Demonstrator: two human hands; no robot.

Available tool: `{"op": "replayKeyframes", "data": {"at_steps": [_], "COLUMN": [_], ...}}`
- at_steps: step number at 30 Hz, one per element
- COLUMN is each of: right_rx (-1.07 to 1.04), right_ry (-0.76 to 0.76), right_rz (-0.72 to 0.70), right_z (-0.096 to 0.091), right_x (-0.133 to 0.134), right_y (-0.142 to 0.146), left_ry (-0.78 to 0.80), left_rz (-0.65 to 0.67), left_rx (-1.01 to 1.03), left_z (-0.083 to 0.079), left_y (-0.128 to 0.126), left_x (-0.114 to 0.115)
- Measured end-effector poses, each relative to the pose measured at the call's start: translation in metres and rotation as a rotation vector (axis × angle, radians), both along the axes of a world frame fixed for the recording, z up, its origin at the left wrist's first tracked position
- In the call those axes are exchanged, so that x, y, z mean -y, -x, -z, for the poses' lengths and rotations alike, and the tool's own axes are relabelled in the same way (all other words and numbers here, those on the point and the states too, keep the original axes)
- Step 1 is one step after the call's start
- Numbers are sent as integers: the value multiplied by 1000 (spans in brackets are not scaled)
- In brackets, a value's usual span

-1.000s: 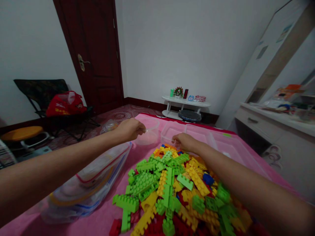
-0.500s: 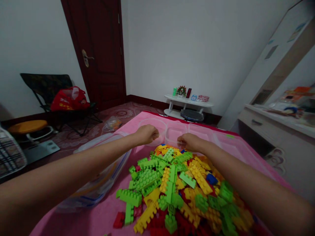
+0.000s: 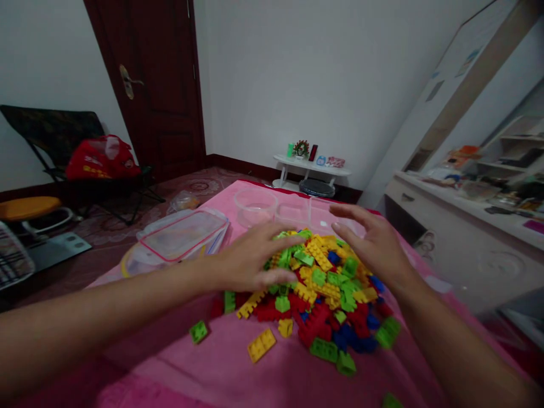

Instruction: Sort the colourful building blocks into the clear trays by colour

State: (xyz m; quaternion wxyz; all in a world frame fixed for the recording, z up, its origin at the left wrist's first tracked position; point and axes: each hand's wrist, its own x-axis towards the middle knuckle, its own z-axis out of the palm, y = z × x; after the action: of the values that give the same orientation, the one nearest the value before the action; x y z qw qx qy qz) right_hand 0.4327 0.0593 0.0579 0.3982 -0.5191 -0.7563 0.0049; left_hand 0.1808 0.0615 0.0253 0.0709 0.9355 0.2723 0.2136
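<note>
A heap of toy building bricks [image 3: 314,289] in green, yellow, red and blue lies on the pink tablecloth [image 3: 178,362]. My left hand [image 3: 250,258] is at the left side of the heap, fingers spread and pointing right, partly covering the bricks. Over the right side is my right hand [image 3: 374,243], its fingers apart and nothing in them. Whether either hand touches the bricks I cannot tell. A loose yellow brick [image 3: 262,345] and a small green brick [image 3: 198,332] lie apart at the near side. Behind the heap stands a clear round container [image 3: 255,198].
More clear containers [image 3: 293,211] line the far part of the table. Clear lids [image 3: 182,235] are stacked at the left, one with a red rim. Beyond are a chair with a red bag [image 3: 102,158], a low white table [image 3: 312,165] and a cluttered desk [image 3: 450,187].
Both hands have come back from the containers to the heap, and their fingers have spread. The heap looks more compact, with loose bricks on its near side. The view has shifted slightly right.
</note>
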Motion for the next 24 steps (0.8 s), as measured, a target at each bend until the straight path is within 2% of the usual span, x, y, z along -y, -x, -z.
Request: {"op": "replayKeyframes", "data": {"at_steps": [2, 4, 6, 9, 11, 14, 19, 24], "right_rx": [23, 100, 214, 320, 314, 264, 204, 180], "right_ry": [-14, 14, 41, 117, 154, 196, 164, 238], "right_rz": [38, 56, 81, 166, 194, 199, 189, 236], "right_z": [13, 35, 63, 102, 119, 128, 121, 101], "right_x": [37, 72, 101, 126, 127, 110, 73, 57], "right_y": [-13, -28, -44, -59, -61, -53, -32, -18], "left_ry": [36, 27, 0, -30, -28, -18, -9, -27], "left_rz": [141, 237, 235, 108, 14, -78, -107, -170], "left_rx": [-105, -162, -170, -150, -132, -130, -99, -89], "left_z": [11, 26, 41, 49, 47, 40, 38, 44], "left_y": [0, 0, -1, -9, -17, -29, -38, -49], "left_x": [40, 63, 69, 57, 44, 26, 6, -8]}}
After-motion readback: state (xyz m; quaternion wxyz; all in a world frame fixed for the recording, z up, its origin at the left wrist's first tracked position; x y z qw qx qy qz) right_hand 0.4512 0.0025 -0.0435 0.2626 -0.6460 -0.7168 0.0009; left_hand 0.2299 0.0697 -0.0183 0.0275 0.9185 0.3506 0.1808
